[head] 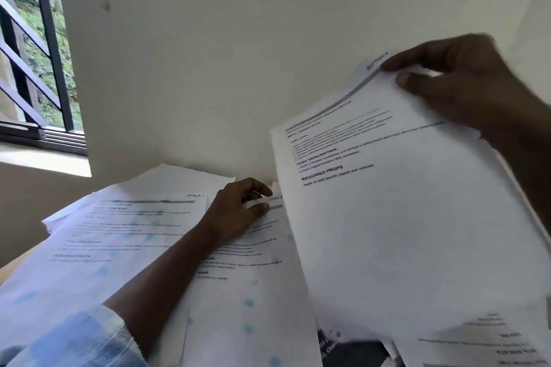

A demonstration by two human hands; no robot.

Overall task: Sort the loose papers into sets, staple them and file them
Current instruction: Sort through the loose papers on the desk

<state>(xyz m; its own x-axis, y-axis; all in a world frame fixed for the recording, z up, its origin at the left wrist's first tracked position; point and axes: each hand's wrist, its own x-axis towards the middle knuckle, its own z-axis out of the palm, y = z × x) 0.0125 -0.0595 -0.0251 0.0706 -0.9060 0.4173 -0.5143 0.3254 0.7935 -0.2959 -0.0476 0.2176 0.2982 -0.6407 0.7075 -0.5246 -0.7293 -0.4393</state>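
While the right hand point(465, 83) holds a sheet point(402, 217) up, grip pinching its top corner, the left hand point(235, 211) lies on the pile point(104, 241). Its grip pinches a page point(253, 292) by the edge.

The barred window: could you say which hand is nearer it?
Left. The left hand pinches papers right of the window; the right hand, holding a raised sheet, is farther right.

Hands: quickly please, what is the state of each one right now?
Left hand: pinches the top edge of the middle sheet.
Right hand: holds the raised papers by their top corner.
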